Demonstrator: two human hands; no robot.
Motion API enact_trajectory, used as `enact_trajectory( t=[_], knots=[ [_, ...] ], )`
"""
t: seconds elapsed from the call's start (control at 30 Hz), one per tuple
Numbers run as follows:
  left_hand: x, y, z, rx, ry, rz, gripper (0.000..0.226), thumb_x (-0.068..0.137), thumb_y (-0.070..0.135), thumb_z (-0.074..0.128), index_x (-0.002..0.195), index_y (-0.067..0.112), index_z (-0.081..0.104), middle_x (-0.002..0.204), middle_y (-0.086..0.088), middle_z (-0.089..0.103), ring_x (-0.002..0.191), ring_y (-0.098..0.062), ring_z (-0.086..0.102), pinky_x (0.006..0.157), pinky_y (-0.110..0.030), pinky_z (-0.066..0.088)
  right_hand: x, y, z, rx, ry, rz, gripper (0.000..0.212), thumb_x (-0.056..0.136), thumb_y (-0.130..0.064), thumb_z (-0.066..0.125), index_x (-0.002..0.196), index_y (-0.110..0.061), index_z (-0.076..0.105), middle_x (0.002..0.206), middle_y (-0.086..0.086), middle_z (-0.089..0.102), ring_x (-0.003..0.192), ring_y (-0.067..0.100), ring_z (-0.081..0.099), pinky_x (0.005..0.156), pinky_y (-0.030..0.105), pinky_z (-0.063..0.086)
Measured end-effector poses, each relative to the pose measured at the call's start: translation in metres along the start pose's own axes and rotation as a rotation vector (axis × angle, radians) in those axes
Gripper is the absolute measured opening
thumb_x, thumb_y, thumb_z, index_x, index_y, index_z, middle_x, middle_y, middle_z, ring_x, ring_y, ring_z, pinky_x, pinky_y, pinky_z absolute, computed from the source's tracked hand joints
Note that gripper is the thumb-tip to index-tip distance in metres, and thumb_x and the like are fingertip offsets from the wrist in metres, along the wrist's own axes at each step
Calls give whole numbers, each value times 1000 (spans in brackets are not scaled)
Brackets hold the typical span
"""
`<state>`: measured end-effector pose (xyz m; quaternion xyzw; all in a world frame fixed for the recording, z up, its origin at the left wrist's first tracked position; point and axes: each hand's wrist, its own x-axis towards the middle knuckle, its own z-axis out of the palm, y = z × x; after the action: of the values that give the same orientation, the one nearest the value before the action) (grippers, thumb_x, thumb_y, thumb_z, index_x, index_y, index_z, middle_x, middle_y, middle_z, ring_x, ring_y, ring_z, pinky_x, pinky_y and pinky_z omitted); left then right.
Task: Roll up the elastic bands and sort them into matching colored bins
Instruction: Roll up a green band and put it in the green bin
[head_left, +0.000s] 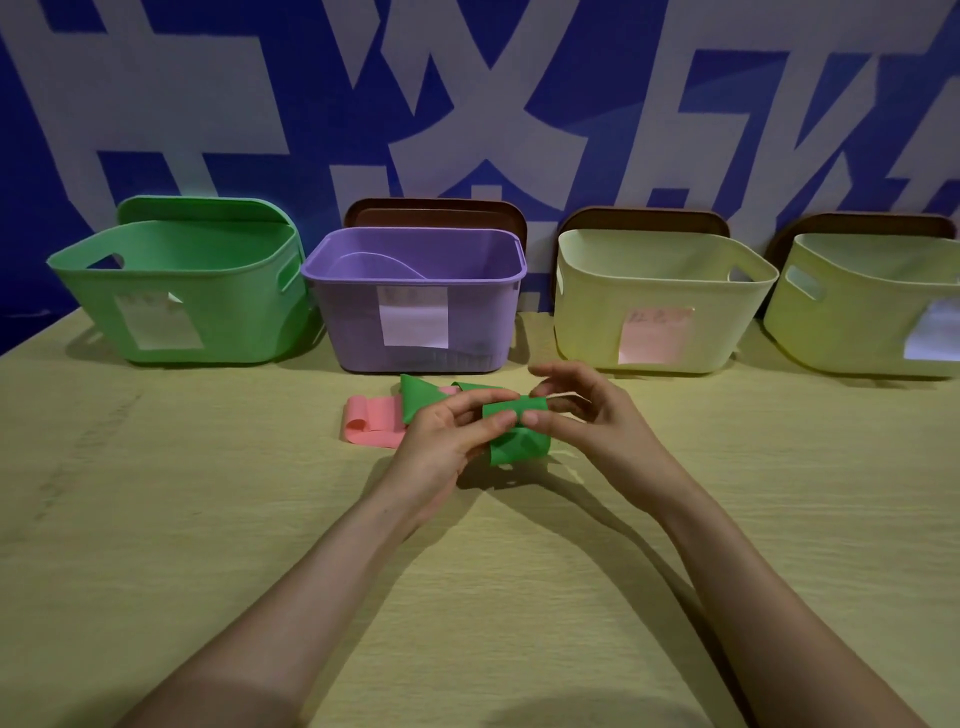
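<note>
Both hands hold a green elastic band (519, 439) above the table's middle. My left hand (447, 441) pinches its partly rolled end, and my right hand (582, 410) pinches the same roll from the right. A thin pale rubber band (569, 397) shows by my right fingers. The loose green tail (418, 397) trails back to the left. A pink elastic band (366, 421) lies folded on the table behind my left hand. A green bin (182, 280), a purple bin (415, 301) and two pale yellow bins (660, 296) (872, 306) stand in a row at the back.
Each bin carries a paper label on its front. The purple bin holds a purple band (374, 262). Brown lids (436, 213) lean behind the bins against a blue and white wall. The wooden table (208, 519) stretches wide on both sides of my arms.
</note>
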<state>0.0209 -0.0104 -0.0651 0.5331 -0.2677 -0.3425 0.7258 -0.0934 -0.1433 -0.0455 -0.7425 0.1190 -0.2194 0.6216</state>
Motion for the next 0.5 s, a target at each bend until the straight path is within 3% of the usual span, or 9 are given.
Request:
enact_trajectory(
  t=[0.07,0.13,0.27,0.4,0.5],
  knots=[
    [1,-2,-1,26,6,33,26,80,3,66,105,10,68,103,-8,72,98,-20,68,80,-25,55,0,2,1,-40,-9,41,37,77,-27,71,109,-11,63,105,13,65,99,27,64,85,38,54],
    [1,-3,0,54,28,64,27,81,-1,66,106,9,67,108,-12,70,102,-23,67,82,-26,55,1,4,2,-47,-2,46,28,82,-22,69,103,-6,64,101,14,67,91,25,66,82,41,54],
    [-1,-3,2,118,31,72,33,80,-3,68,112,6,64,110,-10,69,100,-20,68,80,-25,56,2,5,3,-40,45,6,18,83,-9,69,99,-4,64,92,9,68,80,17,66,75,34,55],
    [0,-2,2,143,-5,-1,32,80,18,68,110,8,66,104,-9,72,96,-20,69,80,-24,55,2,4,0,-64,38,-64,21,80,-6,72,99,-14,67,95,1,68,87,18,65,78,31,56],
    [-3,2,1,263,-91,4,22,91,15,60,112,16,67,102,3,73,99,-12,68,84,-20,52,1,3,0,-99,19,-124,30,80,0,71,101,-22,70,103,4,66,96,24,61,84,34,56]
  ],
)
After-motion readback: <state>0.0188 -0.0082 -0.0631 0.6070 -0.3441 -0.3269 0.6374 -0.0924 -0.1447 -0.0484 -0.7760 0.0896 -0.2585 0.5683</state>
